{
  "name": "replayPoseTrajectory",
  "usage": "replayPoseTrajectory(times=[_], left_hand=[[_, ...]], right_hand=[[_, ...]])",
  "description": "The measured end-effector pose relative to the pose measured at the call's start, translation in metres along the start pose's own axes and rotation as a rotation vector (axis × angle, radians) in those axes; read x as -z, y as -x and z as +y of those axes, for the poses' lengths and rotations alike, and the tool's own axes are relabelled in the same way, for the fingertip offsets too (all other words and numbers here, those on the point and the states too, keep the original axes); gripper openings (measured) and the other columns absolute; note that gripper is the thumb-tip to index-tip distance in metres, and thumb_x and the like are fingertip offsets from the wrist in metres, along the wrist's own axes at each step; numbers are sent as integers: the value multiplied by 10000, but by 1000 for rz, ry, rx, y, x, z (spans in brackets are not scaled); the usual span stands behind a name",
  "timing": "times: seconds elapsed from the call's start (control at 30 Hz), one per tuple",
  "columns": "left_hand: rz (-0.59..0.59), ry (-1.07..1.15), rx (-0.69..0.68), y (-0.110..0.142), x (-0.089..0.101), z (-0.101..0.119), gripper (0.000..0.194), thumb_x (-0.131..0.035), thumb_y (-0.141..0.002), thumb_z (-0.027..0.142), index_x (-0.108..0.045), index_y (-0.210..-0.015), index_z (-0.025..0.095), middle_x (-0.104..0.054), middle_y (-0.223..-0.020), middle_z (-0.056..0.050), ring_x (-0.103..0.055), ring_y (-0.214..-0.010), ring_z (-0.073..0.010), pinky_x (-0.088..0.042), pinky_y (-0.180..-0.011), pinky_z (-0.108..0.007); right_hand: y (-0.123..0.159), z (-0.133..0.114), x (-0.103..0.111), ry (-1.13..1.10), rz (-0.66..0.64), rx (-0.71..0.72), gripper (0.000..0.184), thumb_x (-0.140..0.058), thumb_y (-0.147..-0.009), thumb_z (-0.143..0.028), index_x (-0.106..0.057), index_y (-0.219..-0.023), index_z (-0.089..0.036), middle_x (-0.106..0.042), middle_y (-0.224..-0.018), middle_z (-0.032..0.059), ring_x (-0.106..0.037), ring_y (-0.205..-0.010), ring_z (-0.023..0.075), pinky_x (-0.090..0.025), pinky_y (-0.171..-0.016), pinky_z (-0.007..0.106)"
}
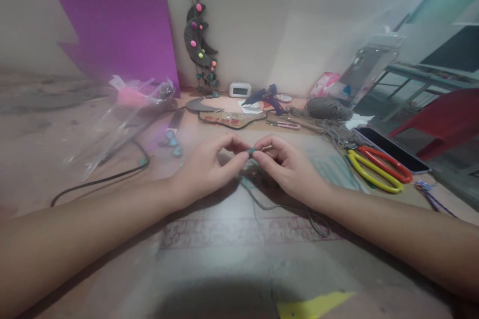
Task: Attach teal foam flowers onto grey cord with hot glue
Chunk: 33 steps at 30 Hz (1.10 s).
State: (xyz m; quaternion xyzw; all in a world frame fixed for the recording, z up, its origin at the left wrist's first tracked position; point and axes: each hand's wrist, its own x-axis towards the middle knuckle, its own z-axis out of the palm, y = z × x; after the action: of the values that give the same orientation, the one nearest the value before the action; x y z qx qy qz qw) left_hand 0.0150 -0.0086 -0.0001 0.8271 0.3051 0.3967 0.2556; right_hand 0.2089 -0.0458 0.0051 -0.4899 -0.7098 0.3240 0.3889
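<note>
My left hand [207, 167] and my right hand [286, 164] meet at the middle of the table, fingertips pinched together on a small teal bead [252, 151]. A thin grey cord [262, 202] trails from under my hands toward me across the tabletop. Both hands rest low on the surface with their fingers curled in.
Yellow scissors [368, 172] and red scissors [385, 162] lie to the right beside a dark phone [389, 147]. A ball of grey twine [327, 108], a blue glue gun [264, 97], a white clock [240, 89], a plastic bag [130, 104], a black cable [105, 177] and a purple board [119, 30] stand further back.
</note>
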Motion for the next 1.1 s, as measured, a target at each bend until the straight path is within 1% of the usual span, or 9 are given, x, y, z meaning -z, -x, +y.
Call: replayPoseTrajectory(times=[0.27,0.47,0.57,0.67,0.73,0.87,1.0,1.1], left_hand=[[17,-54,-11,0,-1,1,119,-570,-910,259,-648,-869,179,-699,-842,4,-645,-816,-147,-490,-772,-250],[-5,-38,18,-1,-1,1,159,-547,-932,277,-648,-869,171,-698,-853,-5,-638,-812,-154,-488,-791,-259],[-24,21,49,-1,1,1,249,-452,-985,300,-659,-935,171,-707,-915,-23,-644,-882,-167,-485,-851,-273],[-6,86,94,-1,0,-2,334,-372,-1019,354,-657,-1026,180,-702,-982,-37,-637,-963,-180,-480,-902,-291],[6,85,121,-2,0,-4,349,-360,-1021,376,-649,-997,182,-693,-960,-37,-632,-953,-183,-486,-885,-295],[-11,34,157,-4,-1,-7,311,-393,-1007,350,-615,-870,180,-674,-863,-18,-623,-856,-166,-490,-813,-280],[-48,73,176,-5,-2,-6,201,-521,-945,337,-640,-913,179,-697,-886,-16,-633,-821,-163,-502,-781,-283],[-59,100,200,-5,-2,-3,176,-556,-913,317,-651,-970,181,-712,-926,-28,-650,-866,-182,-513,-802,-302]], right_hand=[[0,0,0,28,-16,20,183,-561,-927,-366,-559,-944,-183,-546,-588,-67,-450,-516,78,-317,-497,220],[0,-1,0,36,-8,28,170,-559,-930,-354,-560,-932,-183,-524,-572,-73,-436,-508,77,-312,-497,223],[0,-1,0,-9,-2,21,200,-559,-929,-384,-554,-948,-186,-503,-567,-79,-416,-499,77,-304,-488,226],[-1,0,-1,-104,-5,7,207,-561,-921,-392,-545,-948,-188,-477,-567,-83,-412,-493,77,-303,-481,226],[-2,1,-1,-185,-19,-15,209,-563,-912,-396,-532,-936,-190,-462,-558,-89,-406,-479,76,-302,-466,223],[-6,4,-1,-275,-23,-84,256,-584,-889,-433,-515,-936,-192,-444,-539,-99,-392,-452,71,-295,-428,206],[-8,7,0,-277,-8,-86,265,-587,-892,-446,-519,-940,-195,-430,-522,-104,-383,-446,72,-299,-413,199],[-8,8,0,-283,-3,-72,267,-581,-899,-452,-523,-951,-197,-429,-526,-105,-387,-447,72,-312,-420,199]])
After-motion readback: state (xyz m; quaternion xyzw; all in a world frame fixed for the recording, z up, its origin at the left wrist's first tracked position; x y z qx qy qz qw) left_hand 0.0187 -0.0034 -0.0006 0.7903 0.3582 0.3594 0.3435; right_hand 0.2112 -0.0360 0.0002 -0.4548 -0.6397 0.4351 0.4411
